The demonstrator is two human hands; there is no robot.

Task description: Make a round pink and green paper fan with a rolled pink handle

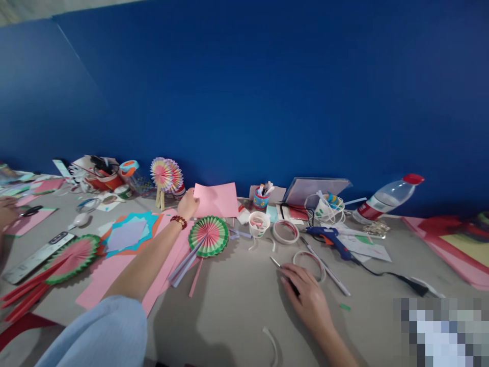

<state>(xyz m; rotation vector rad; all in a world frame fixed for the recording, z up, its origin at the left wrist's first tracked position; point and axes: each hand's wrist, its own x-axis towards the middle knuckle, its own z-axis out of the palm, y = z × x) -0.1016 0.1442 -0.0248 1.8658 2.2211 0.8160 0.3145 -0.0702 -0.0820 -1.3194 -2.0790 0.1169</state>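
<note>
My left hand reaches far across the table and grips the left edge of a pink paper sheet, lifting it near the blue wall. A bead bracelet is on that wrist. Just below lies a round green and pink pleated paper fan with stick handles. My right hand rests on the grey table, fingers closed around a thin dark-handled tool with a metal tip, perhaps scissors or a knife.
A blue glue gun with its black cord, tape rings, a paper cup, a water bottle, a standing paper fan, a ruler, coloured sheets and another fan lie about. Another person's hand shows at far left.
</note>
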